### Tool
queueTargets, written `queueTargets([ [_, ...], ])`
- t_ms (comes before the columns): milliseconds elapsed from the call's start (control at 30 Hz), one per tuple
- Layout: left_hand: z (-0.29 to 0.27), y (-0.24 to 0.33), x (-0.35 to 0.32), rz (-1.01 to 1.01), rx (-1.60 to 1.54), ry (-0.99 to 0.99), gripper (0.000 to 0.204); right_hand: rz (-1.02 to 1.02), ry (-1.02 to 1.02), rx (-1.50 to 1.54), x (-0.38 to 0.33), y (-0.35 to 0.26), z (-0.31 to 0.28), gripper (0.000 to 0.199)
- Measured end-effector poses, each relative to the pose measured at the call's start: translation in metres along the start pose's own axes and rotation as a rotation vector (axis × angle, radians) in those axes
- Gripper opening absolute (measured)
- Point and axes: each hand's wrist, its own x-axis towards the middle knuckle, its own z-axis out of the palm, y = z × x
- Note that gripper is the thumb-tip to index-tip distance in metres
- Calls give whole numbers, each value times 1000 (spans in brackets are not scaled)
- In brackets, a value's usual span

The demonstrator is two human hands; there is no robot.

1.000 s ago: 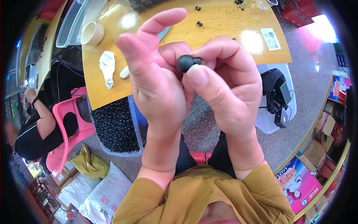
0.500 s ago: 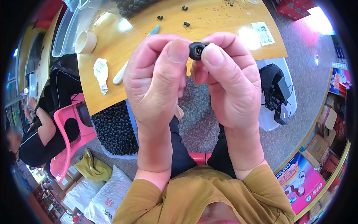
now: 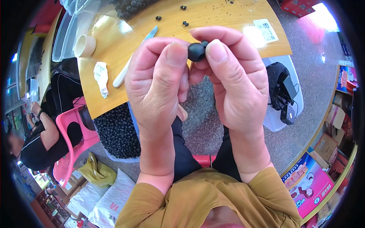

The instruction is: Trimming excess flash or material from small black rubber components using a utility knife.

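A glossy black ball-shaped cord lock (image 3: 196,53) is held up between my two hands, above the table's near edge. My left hand (image 3: 157,81) pinches its left side between thumb and fingers. On the other side, my right hand (image 3: 239,81) has its thumb and bent fingers closed at a smaller black knob (image 3: 204,43) showing behind the ball. Whether knob and ball are joined is hidden by the fingertips. Several small black pieces, among them one piece (image 3: 183,7), lie scattered on the wooden table (image 3: 224,19).
Left of my hands lie a white-handled knife (image 3: 120,77) and a crumpled tissue (image 3: 101,76), near a cream tape roll (image 3: 85,46). A tub of black beads (image 3: 117,135) stands below the table. At right is a bin with black adapters (image 3: 283,89). A person sits by a pink chair (image 3: 76,146).
The cord lock has been turned: its hole faced me before, and now its smooth round side does. My right fingers have shifted up, and the knob shows behind the ball.
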Motion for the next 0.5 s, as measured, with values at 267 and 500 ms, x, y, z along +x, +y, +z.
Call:
queueTargets([
  [267, -12, 3, 3, 40, 13, -15, 16, 80, -56, 22, 2, 0, -6, 24],
  [500, -78, -21, 33, 324, 1177, 203, 19, 303, -30, 330, 2, 4, -3, 26],
])
